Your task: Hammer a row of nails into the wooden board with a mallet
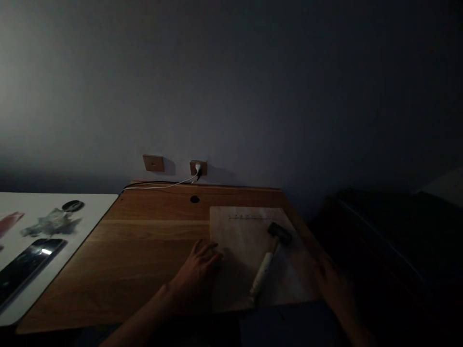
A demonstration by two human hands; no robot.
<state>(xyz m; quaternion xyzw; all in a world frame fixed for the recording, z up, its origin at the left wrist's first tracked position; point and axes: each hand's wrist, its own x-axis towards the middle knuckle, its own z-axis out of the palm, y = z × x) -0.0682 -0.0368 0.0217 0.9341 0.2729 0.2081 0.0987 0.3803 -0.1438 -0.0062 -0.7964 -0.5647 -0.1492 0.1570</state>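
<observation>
A pale wooden board [235, 270] lies on the desk, with a row of small marks or holes near its far edge. On it rests a mallet [263, 275], its dark head [279, 233] pointing away from me and its light grip towards me. My left hand [198, 265] is at the board's left edge, fingers loosely bent and apart, holding nothing. At the right edge, in deep shadow, is my right hand [333, 282]; its fingers seem loosely extended beside the board, with no object visible in them.
The wooden desk [141, 250] meets a grey wall with two outlet plates [154, 163]; a white plug [197, 166] and cables run left. On a white surface [97, 202] lie a phone [29, 265], crumpled plastic [54, 223] and a black roll [73, 206]. The right side is very dark.
</observation>
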